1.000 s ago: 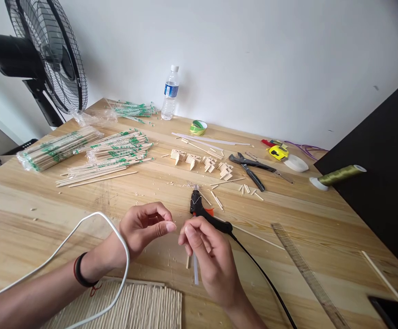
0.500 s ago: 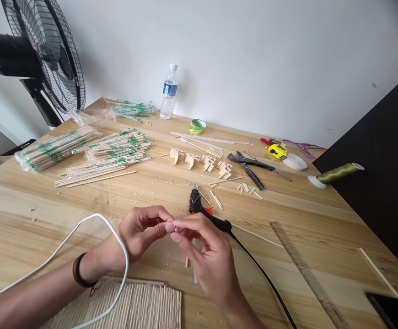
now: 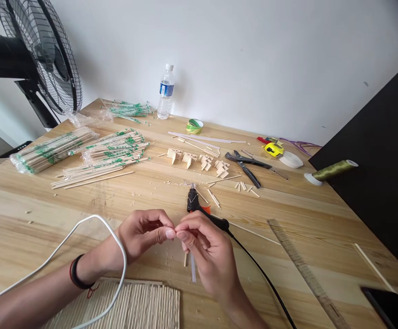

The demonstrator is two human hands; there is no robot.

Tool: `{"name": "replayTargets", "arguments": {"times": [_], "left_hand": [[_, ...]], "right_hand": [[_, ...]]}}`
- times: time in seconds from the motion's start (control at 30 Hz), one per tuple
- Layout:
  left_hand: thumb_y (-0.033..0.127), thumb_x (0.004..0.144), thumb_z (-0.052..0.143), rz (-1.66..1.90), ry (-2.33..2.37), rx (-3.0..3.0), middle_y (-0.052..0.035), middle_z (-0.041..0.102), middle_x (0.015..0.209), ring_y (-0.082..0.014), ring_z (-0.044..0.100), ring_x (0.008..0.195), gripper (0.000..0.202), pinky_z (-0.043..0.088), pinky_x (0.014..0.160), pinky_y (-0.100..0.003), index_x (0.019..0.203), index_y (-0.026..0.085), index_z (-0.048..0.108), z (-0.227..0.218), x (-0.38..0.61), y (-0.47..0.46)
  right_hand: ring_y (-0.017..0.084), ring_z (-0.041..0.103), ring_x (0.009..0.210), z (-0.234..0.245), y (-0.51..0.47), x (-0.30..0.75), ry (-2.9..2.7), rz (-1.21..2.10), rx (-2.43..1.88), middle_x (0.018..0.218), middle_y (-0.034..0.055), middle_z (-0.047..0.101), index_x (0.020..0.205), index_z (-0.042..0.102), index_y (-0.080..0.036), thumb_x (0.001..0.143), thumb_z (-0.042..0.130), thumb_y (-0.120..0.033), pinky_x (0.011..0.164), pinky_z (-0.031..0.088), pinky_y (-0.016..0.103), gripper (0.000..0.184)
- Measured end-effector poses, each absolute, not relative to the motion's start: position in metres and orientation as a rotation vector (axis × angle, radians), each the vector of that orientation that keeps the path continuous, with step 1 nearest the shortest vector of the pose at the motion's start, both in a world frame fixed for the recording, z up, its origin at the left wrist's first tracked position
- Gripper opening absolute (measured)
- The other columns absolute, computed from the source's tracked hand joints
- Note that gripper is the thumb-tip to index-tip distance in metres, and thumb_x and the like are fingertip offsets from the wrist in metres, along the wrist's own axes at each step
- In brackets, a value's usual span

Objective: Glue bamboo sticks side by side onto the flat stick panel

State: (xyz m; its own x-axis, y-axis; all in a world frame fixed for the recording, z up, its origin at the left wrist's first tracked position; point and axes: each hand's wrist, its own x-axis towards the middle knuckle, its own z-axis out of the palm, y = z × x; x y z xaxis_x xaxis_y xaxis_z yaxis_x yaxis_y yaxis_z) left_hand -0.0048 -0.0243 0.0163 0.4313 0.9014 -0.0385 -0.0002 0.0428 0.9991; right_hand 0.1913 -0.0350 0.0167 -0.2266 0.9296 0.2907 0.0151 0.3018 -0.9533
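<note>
My left hand [image 3: 147, 235] and my right hand [image 3: 207, 249] meet fingertip to fingertip above the table, both pinched closed. Whatever lies between the fingertips is too small and covered to make out. Just behind my right hand lies a black glue gun [image 3: 192, 201], its nozzle pointing away and a clear glue stick [image 3: 193, 267] jutting from its rear. Below my left forearm is a flat panel of wooden sticks [image 3: 147, 304] laid side by side. Farther back stand several small stepped stick pieces [image 3: 206, 162] in a row.
Bundles of sticks [image 3: 55, 148] lie at left, near a fan [image 3: 44, 55]. A water bottle [image 3: 165, 93] stands by the wall. Cutting pliers [image 3: 245, 167], a yellow tape measure [image 3: 273, 149], a thread spool [image 3: 334, 171], a ruler [image 3: 302, 265] and a phone [image 3: 389, 306] are rightward. A white cable [image 3: 98, 217] crosses my left arm.
My right thumb has risen to meet its index finger, closing the pinch at the left fingertips. The whole view has shifted slightly; the things on the table stay put.
</note>
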Motion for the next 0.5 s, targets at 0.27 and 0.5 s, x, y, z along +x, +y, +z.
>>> {"name": "replayTargets", "arguments": {"times": [0.27,0.5], "left_hand": [[0.048,0.093,0.077,0.856,0.845,1.295,0.0011,0.062,0.073,-0.0125,0.049,0.07,0.034,0.038,0.067,-0.026,0.083,0.015,0.072,0.0152,-0.0046,-0.0255],[0.046,0.098,0.071,0.827,0.832,1.311,0.0019,0.063,0.075,-0.0123,0.049,0.072,0.032,0.038,0.069,-0.026,0.087,0.016,0.075,0.0137,-0.0051,-0.0271]], "right_hand": [[0.016,0.065,0.075,0.0211,-0.0333,0.1951,-1.555,1.126,-0.854,0.084,0.0,0.072,0.093,0.082,-0.029,0.097,0.076,-0.026,0.066,0.053,0.028,0.008],[0.015,0.062,0.078,0.0227,-0.0367,0.1929,-1.598,1.161,-0.916,0.089,0.0005,0.063,0.092,0.069,-0.024,0.105,0.063,-0.027,0.066,0.049,0.028,0.014]]}}
